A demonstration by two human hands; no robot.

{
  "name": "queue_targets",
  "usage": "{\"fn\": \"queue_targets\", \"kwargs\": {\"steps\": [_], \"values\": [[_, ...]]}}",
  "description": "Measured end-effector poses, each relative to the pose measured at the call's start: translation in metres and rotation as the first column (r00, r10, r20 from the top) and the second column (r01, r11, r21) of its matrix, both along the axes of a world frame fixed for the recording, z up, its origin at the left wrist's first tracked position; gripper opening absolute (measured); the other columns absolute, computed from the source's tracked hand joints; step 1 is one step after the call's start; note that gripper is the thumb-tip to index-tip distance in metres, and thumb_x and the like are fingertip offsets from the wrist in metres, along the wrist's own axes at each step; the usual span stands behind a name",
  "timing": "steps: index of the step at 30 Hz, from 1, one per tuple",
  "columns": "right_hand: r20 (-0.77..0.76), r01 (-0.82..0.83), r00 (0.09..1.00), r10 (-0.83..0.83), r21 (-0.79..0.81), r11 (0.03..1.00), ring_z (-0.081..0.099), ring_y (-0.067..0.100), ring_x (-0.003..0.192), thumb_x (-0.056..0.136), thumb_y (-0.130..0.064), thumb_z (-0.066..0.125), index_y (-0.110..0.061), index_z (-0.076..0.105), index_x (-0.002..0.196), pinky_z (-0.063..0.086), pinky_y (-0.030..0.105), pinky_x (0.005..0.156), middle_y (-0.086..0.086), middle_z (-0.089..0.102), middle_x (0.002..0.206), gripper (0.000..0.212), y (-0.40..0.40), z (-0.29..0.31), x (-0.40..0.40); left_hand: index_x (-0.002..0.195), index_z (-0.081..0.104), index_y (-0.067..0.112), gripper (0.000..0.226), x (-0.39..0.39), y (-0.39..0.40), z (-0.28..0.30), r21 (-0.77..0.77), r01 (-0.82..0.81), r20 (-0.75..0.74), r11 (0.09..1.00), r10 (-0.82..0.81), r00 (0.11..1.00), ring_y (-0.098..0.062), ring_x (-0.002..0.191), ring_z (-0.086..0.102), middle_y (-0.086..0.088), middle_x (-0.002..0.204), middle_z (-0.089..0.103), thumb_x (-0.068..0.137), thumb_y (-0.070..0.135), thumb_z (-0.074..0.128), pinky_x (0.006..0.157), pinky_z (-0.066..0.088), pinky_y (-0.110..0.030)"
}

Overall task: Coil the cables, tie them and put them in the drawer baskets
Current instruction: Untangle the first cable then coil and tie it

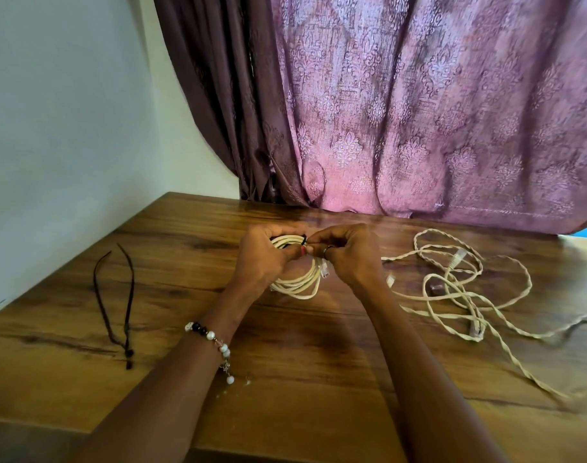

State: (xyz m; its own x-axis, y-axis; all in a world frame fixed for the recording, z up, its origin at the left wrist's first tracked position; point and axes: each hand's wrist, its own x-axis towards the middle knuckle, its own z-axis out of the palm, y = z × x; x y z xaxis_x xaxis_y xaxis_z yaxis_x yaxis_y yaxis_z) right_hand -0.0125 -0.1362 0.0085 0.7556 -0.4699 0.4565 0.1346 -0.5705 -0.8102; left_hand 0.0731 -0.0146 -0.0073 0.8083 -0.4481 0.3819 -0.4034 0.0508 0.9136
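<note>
No text, label, brand, number or sign can be read anywhere in this view.

home room: patterned purple curtain, wooden table.

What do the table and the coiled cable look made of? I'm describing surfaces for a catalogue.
Table: wood or wood-look laminate, semi-gloss; grain, dark knots and a soft sheen show.
Coiled cable: smooth cream plastic jacket, probably PVC, ending in a clear plastic plug.
</note>
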Motion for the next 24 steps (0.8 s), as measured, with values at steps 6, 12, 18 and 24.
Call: {"fn": "queue_targets", "kwargs": {"steps": [6,12,18,24], "values": [[-0.048,-0.006,0.999,0.010,0.087,0.996,0.061,-0.001,0.053,0.065,0.005,0.080,-0.004,0.075,0.076,0.050,0.014,0.056,-0.011,0.067,0.059,0.015,-0.003,0.001,-0.002,0.100,0.073,0.007,0.033,0.001,-0.002,-0.002,0.034,0.009,0.032,0.999,-0.010,0.999,-0.015,0.084,0.069,-0.009,0.096,0.074,0.069,0.002,0.082,0.080,0.056,-0.029],[-0.119,0.016,0.993,0.001,0.143,0.990,0.069,0.026,0.071,0.063,0.009,0.080,-0.010,0.073,0.069,0.058,0.043,0.077,0.011,0.072,0.072,0.020,-0.009,0.003,-0.005,0.099,0.073,0.007,0.033,-0.001,-0.004,-0.002,0.074,0.035,0.073,0.997,-0.041,0.996,-0.014,0.085,0.069,-0.004,0.095,0.073,0.068,-0.001,0.081,0.083,0.056,-0.031],[-0.159,0.033,0.987,-0.015,0.109,0.994,0.068,0.024,0.068,0.059,0.007,0.082,-0.016,0.073,0.062,0.059,0.046,0.075,0.009,0.072,0.068,0.025,-0.011,0.006,-0.007,0.099,0.073,0.009,0.035,-0.003,-0.004,-0.002,0.088,0.058,0.107,0.994,-0.068,0.992,-0.012,0.083,0.069,-0.003,0.094,0.073,0.067,-0.001,0.082,0.080,0.057,-0.028],[-0.138,0.028,0.990,-0.039,-0.081,0.996,0.066,0.016,0.063,0.062,0.006,0.081,-0.009,0.075,0.071,0.059,0.036,0.072,0.008,0.072,0.068,0.018,-0.012,0.007,-0.006,0.096,0.074,0.014,0.031,-0.004,-0.002,-0.001,0.080,0.085,0.082,0.993,-0.091,0.992,-0.009,0.082,0.070,0.001,0.091,0.073,0.070,-0.002,0.079,0.077,0.056,-0.024]]}}
